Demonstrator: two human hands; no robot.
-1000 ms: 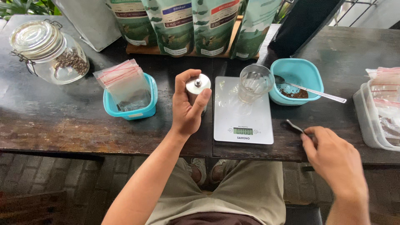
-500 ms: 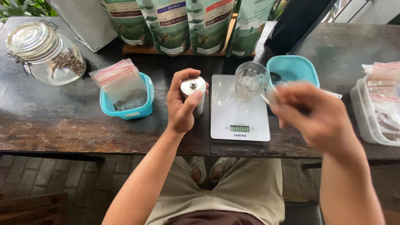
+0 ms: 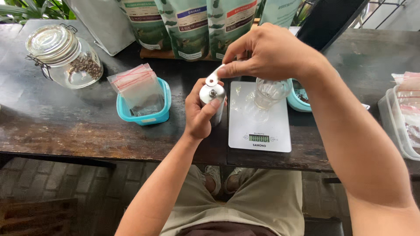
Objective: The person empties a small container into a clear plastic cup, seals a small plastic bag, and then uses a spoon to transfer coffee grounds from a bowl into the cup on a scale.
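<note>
Evidently the left hand (image 3: 199, 114) is wrapping its fingers (image 3: 213, 105) closed around a small steel hand grinder (image 3: 213, 98), holding it upright over the dark wooden table (image 3: 65, 126), just left of the white kitchen scale (image 3: 261, 131). The right hand (image 3: 269, 52) is pinching a flat metal crank handle (image 3: 214, 76) between closed thumb and fingers, with its end sitting at the nut on the grinder's top. The grinder is looking rigid, smooth and probably a little weighty for its size; its polished wall may be slippery, so a full wrap around the middle of the body seems the sound hold, while the thin stiff handle is best taken at its outer end (the grinder end has to stay free for the nut). A clear glass cup (image 3: 270, 91) is standing on the far part of the scale, and it looks fragile and close to the working arm. Left of the grinder a teal tub (image 3: 164, 111) is holding clear zip bags, and a glass jar (image 3: 65, 57) with beans is lying at the far left. Compared with a second ago, the right hand is no longer resting at the table's near right edge: it is now up over the grinder with the handle, while the left hand is keeping the same grip.
</note>
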